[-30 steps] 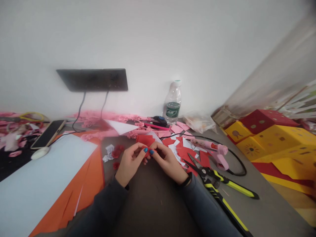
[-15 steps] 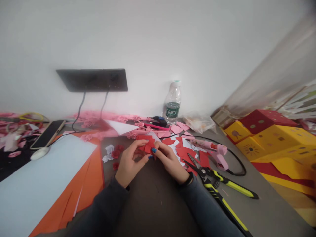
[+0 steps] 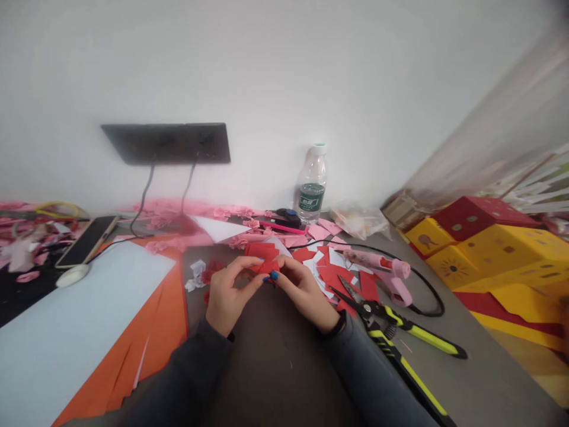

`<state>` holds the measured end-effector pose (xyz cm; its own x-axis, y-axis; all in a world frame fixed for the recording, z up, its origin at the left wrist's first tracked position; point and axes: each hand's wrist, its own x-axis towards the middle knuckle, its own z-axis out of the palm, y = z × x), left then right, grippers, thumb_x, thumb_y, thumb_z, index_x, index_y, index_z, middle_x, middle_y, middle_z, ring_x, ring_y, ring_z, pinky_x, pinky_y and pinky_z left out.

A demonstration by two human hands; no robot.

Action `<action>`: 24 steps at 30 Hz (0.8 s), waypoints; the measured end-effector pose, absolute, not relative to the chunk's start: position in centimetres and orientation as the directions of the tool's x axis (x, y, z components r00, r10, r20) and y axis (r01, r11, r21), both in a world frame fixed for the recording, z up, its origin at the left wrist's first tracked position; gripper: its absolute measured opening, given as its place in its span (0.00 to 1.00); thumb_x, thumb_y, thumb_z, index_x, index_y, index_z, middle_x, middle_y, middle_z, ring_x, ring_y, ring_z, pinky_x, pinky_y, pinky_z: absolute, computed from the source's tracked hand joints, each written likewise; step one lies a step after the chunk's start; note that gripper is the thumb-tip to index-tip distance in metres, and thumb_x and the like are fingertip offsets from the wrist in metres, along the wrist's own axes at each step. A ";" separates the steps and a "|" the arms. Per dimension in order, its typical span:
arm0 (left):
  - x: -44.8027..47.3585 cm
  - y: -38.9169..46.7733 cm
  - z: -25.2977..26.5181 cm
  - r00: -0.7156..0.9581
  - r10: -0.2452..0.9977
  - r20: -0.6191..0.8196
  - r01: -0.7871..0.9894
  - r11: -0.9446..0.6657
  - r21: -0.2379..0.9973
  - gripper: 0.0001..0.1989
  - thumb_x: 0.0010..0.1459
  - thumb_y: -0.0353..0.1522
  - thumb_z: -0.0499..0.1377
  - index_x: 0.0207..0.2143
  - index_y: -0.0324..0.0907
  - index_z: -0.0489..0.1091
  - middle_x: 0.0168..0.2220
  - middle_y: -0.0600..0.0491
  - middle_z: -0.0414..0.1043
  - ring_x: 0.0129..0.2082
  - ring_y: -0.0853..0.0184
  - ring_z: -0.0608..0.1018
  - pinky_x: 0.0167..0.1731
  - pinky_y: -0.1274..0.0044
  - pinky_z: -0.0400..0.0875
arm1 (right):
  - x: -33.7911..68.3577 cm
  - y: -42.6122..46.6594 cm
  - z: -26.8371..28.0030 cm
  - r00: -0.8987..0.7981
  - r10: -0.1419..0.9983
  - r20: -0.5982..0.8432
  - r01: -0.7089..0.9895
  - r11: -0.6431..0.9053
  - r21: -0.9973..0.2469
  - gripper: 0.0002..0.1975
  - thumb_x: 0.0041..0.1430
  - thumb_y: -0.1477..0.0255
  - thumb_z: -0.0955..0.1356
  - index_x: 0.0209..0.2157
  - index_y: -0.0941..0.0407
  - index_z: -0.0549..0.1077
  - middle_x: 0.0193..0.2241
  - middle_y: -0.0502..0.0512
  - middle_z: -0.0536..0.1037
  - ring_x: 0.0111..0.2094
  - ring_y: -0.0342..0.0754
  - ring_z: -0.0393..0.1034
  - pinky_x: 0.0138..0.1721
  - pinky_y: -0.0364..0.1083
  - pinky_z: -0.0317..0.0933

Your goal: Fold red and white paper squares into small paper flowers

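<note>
Between my two hands is a small piece of red paper, pinched near the middle of the table. My left hand grips its left side between thumb and fingers. My right hand pinches its right side, and the two thumbs nearly meet at the lower edge. Fingers cover part of the paper, so its exact fold is hidden. Just behind lies more red paper. Beside my left hand are dark red paper flowers and crumpled white paper.
Right of my hands lie red and white scraps, yellow-black shears and a pink glue gun with its cord. A water bottle stands by the wall. Orange sheets, a phone and a white mouse are at left.
My left thumb and fingers have closed onto the red paper, and the thumbs have come together. Both hands stay in nearly the same place.
</note>
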<state>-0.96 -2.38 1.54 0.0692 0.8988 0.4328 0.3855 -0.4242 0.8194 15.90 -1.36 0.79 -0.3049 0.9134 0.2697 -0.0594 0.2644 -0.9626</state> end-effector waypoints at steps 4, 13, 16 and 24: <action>-1.0 -2.3 1.5 0.086 0.901 0.426 0.359 -0.427 0.830 0.06 0.55 0.31 0.65 0.36 0.43 0.75 0.34 0.53 0.80 0.29 0.67 0.80 0.34 0.78 0.75 | 16.0 -1.4 0.8 -0.298 0.916 0.268 -0.039 0.269 -0.962 0.15 0.63 0.58 0.66 0.30 0.54 0.69 0.26 0.49 0.67 0.27 0.45 0.61 0.30 0.44 0.59; -1.1 -2.2 1.5 0.099 0.880 0.464 0.352 -0.467 0.811 0.03 0.57 0.30 0.64 0.35 0.43 0.77 0.34 0.52 0.80 0.33 0.68 0.79 0.34 0.79 0.75 | 15.9 -1.4 0.9 -0.279 0.919 0.279 -0.069 0.270 -0.960 0.14 0.61 0.58 0.68 0.31 0.55 0.68 0.27 0.49 0.67 0.28 0.45 0.61 0.30 0.44 0.58; -1.0 -2.3 1.6 0.096 0.888 0.450 0.323 -0.456 0.829 0.03 0.56 0.30 0.64 0.34 0.42 0.77 0.33 0.52 0.79 0.32 0.68 0.80 0.33 0.79 0.76 | 15.9 -1.4 0.8 -0.265 0.924 0.277 -0.074 0.267 -0.961 0.13 0.62 0.60 0.67 0.31 0.55 0.69 0.27 0.49 0.68 0.28 0.45 0.61 0.30 0.44 0.57; -0.6 -2.3 1.5 0.045 0.943 0.330 0.206 -0.332 0.921 0.04 0.53 0.29 0.66 0.33 0.41 0.78 0.33 0.51 0.82 0.32 0.66 0.82 0.34 0.78 0.79 | 15.9 -1.4 0.2 -0.248 0.920 0.303 -0.058 0.298 -0.953 0.11 0.64 0.65 0.66 0.31 0.55 0.68 0.27 0.50 0.67 0.29 0.44 0.60 0.31 0.44 0.56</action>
